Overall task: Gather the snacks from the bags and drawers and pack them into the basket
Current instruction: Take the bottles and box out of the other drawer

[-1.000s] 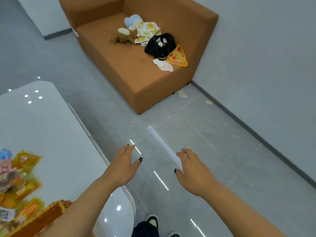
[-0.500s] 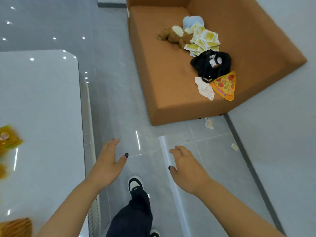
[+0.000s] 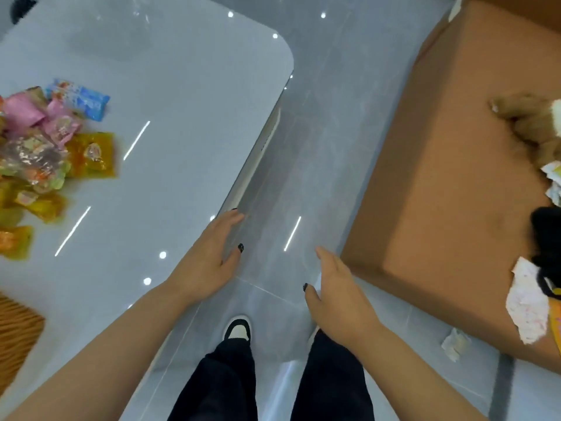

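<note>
A pile of snack packets (image 3: 42, 153) in pink, blue, yellow and clear wrappers lies on the white table (image 3: 170, 117) at the left. A woven brown basket (image 3: 16, 332) shows only its corner at the lower left edge. My left hand (image 3: 209, 259) hovers with straight fingers over the table's right edge, holding nothing. Above the grey floor between table and sofa, my right hand (image 3: 337, 293) is also stretched out and bare. A black bag (image 3: 546, 238) lies on the sofa at the far right, partly cut off.
An orange-brown sofa (image 3: 449, 177) fills the right side, with a plush toy (image 3: 528, 126), white wrappers (image 3: 528, 305) and the black bag on its seat. A scrap of paper (image 3: 453, 344) lies on the floor by the sofa. My legs and shoe (image 3: 238, 328) stand in the narrow aisle.
The view has swung left and down: the table and snack pile now fill the left, the sofa has slid to the right edge. Both hands stay out in front, holding nothing.
</note>
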The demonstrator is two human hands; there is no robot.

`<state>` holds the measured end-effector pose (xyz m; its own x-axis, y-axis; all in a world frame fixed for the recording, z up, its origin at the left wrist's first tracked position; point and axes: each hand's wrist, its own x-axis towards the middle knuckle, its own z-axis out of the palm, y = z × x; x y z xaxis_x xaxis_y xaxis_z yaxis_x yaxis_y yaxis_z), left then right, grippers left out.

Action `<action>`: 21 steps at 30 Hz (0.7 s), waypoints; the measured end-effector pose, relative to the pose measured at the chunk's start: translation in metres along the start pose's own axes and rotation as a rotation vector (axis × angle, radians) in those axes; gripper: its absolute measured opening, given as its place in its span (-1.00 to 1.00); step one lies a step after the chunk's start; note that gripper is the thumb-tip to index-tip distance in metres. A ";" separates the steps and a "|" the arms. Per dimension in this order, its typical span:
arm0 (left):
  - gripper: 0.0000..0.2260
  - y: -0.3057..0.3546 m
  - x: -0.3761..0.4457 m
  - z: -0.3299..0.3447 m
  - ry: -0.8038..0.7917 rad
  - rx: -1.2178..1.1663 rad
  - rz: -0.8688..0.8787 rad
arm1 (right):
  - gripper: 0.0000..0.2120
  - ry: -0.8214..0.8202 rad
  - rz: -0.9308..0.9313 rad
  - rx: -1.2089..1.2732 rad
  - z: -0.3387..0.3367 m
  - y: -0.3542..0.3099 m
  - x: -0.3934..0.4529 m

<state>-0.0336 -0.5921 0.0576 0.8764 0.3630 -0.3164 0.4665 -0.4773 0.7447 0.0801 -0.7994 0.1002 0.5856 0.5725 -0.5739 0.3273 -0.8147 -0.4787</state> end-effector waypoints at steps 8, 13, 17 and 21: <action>-0.46 -0.059 -0.015 0.033 0.246 0.039 -0.161 | -0.34 -0.329 -0.276 -0.210 0.052 0.024 0.117; -0.52 -0.072 -0.011 0.096 0.421 0.186 -0.198 | -0.27 -0.482 -0.564 -0.519 0.081 0.025 0.171; -0.44 -0.083 -0.001 0.134 0.464 0.260 -0.327 | -0.27 -0.505 -0.621 -0.531 0.113 0.008 0.213; -0.41 -0.101 -0.001 0.139 0.532 0.298 -0.378 | -0.33 -0.499 -0.653 -0.544 0.148 -0.012 0.247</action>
<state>-0.0648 -0.6555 -0.0990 0.5067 0.8514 -0.1353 0.8060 -0.4122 0.4247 0.1111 -0.6346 -0.1341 -0.1708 0.7968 -0.5797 0.8451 -0.1841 -0.5020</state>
